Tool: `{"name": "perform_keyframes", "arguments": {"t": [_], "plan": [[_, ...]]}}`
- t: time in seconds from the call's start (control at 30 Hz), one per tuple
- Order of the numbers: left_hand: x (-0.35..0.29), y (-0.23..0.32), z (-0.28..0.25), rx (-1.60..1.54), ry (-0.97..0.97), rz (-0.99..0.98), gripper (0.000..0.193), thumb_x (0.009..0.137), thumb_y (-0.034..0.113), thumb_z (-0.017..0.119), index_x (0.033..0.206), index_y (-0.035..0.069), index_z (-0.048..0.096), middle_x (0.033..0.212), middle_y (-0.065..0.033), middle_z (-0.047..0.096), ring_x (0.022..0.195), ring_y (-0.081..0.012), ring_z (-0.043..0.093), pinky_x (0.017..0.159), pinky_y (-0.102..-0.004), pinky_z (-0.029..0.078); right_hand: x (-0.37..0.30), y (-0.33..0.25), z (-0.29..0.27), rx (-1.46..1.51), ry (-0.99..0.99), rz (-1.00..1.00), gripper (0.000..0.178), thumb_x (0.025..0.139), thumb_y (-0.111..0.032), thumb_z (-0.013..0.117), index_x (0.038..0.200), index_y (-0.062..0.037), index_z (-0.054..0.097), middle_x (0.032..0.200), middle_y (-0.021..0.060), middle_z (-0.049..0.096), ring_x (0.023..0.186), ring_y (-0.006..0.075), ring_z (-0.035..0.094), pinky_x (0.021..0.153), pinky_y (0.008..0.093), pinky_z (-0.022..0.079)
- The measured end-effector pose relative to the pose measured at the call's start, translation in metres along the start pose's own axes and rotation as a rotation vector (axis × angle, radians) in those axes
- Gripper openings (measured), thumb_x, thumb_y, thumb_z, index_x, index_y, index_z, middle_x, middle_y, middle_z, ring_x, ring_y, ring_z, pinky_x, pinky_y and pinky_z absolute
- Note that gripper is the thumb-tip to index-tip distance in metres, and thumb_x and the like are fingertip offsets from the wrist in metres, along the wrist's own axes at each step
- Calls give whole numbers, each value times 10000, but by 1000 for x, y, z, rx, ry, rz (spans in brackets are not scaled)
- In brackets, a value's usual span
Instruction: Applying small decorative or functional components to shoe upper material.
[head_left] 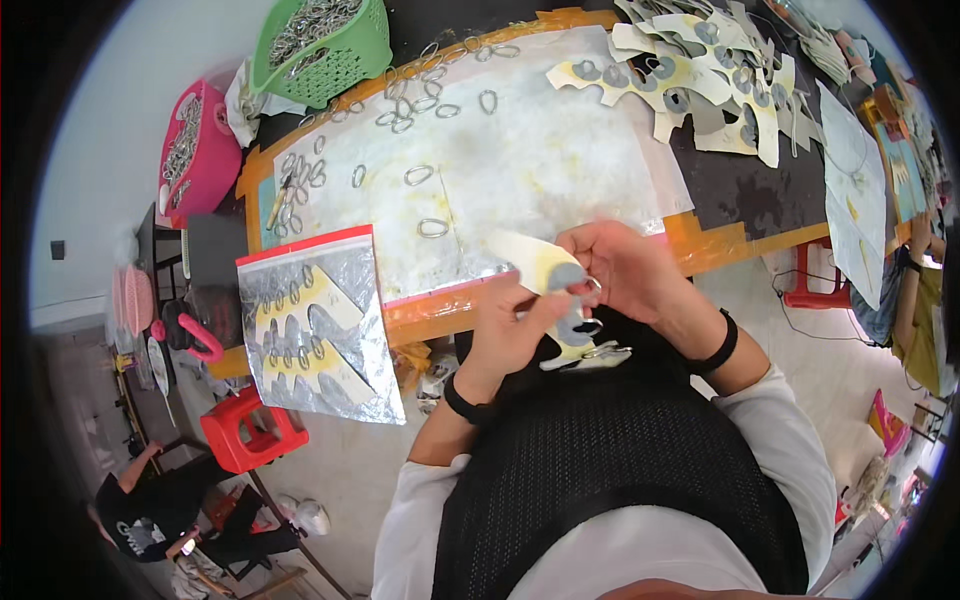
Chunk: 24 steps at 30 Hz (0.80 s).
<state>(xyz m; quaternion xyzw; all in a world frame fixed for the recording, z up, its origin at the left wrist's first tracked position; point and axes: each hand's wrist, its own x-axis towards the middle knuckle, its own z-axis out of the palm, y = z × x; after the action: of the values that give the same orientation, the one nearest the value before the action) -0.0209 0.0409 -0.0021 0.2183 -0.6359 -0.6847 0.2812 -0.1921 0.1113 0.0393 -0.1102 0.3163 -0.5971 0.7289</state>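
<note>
Over the table's front edge I hold a cream, leather-like cut piece with yellow smears and grey rounded patches. My left hand pinches its near side between thumb and fingers. My right hand is closed at the fingertips by a grey patch, on what looks like a small metal ring partly hidden by the fingers. Further oval rings hang at the lower end of the piece, close to my lap. Loose oval metal rings lie scattered on the white sheet beyond my hands.
Back left stand a green basket and a pink basket, both full of metal rings. More cream cut pieces pile up back right. A silver bag with two ringed pieces overhangs the front left edge. Other people sit nearby.
</note>
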Motion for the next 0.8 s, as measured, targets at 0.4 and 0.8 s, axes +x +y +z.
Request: {"name": "perform_keyframes", "arguments": {"t": [0.4,0.8], "plan": [[18,41,5,-806,310,-373,520,979,464,487,1179,-14,531,997,-134,640,712,-215,654,540,-347,580,-13,22,-9,-447,-6,-338,486,911,-30,610,1335,-97,381,781,-35,586,697,7,462,634,180,349],[0,17,8,-438,256,-198,566,844,-52,669,1334,25,397,932,-73,626,899,-122,618,805,-270,533,-14,15,0,-633,145,-388,415,929,-45,593,1294,-66,398,889,-4,609,814,40,549,736,194,417]]}}
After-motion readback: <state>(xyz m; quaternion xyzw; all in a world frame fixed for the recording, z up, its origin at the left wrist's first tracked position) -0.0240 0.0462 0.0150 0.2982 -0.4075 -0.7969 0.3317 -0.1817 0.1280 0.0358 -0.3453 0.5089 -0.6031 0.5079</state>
